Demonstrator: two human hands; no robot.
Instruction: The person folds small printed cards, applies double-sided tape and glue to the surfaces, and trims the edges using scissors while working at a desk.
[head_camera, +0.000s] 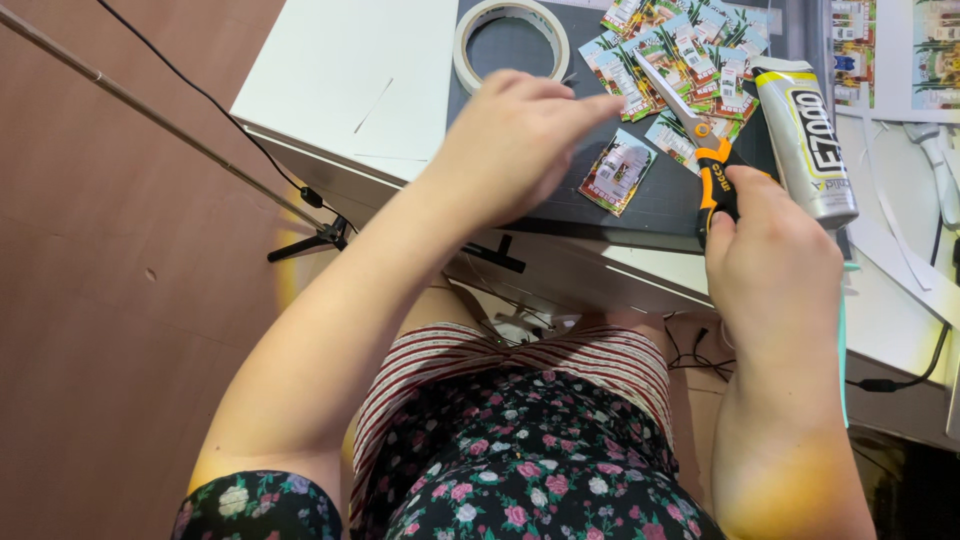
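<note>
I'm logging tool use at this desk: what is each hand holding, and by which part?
The right hand holds the scissors by their orange-and-black handles. The left hand reaches toward the small printed cards; no grip shows.

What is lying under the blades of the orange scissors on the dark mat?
Under the scissors lies a heap of small printed paper cutouts on the dark cutting mat. The right hand holds the handles. The pieces directly below the blades are covered.
</note>
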